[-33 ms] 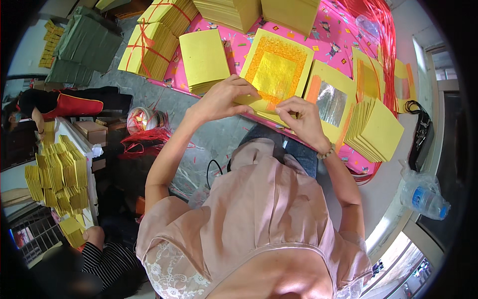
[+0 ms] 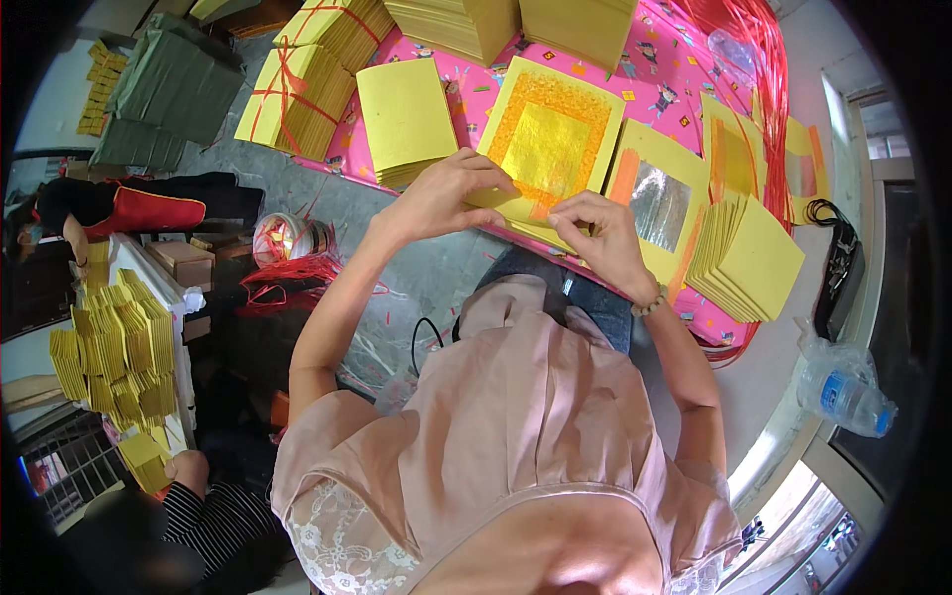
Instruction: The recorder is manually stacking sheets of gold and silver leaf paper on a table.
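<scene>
A yellow paper sheet (image 2: 550,149) with an orange printed border and a shiny gold centre lies on top of a paper stack in front of me. My left hand (image 2: 446,201) grips its near edge at the left, fingers curled over the paper and thumb below. Close to the near right corner, my right hand (image 2: 602,236) pinches the same edge between thumb and fingers. A beaded bracelet (image 2: 650,302) circles my right wrist. Just left of the sheet stands a pile of plain folded yellow papers (image 2: 409,114).
Red-tied yellow bundles (image 2: 297,104) stand at the far left of the pink-covered table (image 2: 466,84). To the right lie silver-centred sheets (image 2: 659,203), a fanned folded stack (image 2: 749,263) and red strings (image 2: 769,89). A plastic bottle (image 2: 848,397) is far right. Two people work at a table on the left.
</scene>
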### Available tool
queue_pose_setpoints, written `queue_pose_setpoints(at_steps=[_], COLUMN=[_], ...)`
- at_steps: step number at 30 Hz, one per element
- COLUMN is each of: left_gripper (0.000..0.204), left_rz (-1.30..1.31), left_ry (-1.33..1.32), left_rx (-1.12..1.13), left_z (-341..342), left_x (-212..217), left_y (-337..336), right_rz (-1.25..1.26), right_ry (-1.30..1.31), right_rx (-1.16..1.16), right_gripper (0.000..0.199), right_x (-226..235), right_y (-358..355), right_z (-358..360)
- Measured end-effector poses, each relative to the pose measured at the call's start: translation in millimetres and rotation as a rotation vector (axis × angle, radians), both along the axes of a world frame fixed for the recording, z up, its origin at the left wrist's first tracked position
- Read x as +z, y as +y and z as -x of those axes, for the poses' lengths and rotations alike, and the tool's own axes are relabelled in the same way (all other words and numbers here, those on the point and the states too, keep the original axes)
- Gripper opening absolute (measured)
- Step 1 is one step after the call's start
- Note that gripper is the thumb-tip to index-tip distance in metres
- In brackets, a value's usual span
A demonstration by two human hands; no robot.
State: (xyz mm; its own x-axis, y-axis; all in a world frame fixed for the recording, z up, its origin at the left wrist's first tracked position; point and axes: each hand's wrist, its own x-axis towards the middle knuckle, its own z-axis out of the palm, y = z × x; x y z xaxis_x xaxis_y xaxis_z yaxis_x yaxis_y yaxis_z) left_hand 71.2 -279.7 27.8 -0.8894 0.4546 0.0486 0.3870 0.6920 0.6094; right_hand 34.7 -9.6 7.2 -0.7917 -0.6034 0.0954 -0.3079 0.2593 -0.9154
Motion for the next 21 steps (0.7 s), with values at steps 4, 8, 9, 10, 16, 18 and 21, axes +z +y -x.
queue_pose_setpoints(at_steps=[4,8,9,10,16,18,21], left_gripper=[0.047,0.047,0.047,0.047,0.045,0.044,0.044], left_rz=[0.004,0.003,0.003,-0.002,-0.04,-0.057,-0.046], left_ry=[0.002,-0.006,-0.006,-0.007,-0.04,-0.052,-0.03], left_rx=[0.005,0.007,0.008,0.003,0.014,0.015,0.021], left_z=[1.4,2.4,2.4,2.9,2.8,3.1,3.5], left_x=[-1.3,-0.7,-0.9,-1.4,3.2,3.0,0.8], left_y=[-1.8,-0.3,-0.9,-1.8,0.2,0.6,-0.2], right_rz=[0.003,-0.016,-0.017,-0.017,-0.016,-0.019,-0.015], right_ry=[-0.016,-0.039,-0.035,-0.031,-0.03,-0.033,-0.048], right_rx=[0.003,-0.004,-0.002,0.0,0.01,0.01,0.008], right_gripper=[0.014,0.014,0.014,0.014,0.015,0.014,0.014], right_x=[1.8,2.3,2.5,2.7,2.1,3.0,1.1], right_y=[-0.5,0.5,0.4,0.2,0.7,0.4,0.1], right_z=[0.1,0.4,0.5,0.6,1.7,2.4,2.8])
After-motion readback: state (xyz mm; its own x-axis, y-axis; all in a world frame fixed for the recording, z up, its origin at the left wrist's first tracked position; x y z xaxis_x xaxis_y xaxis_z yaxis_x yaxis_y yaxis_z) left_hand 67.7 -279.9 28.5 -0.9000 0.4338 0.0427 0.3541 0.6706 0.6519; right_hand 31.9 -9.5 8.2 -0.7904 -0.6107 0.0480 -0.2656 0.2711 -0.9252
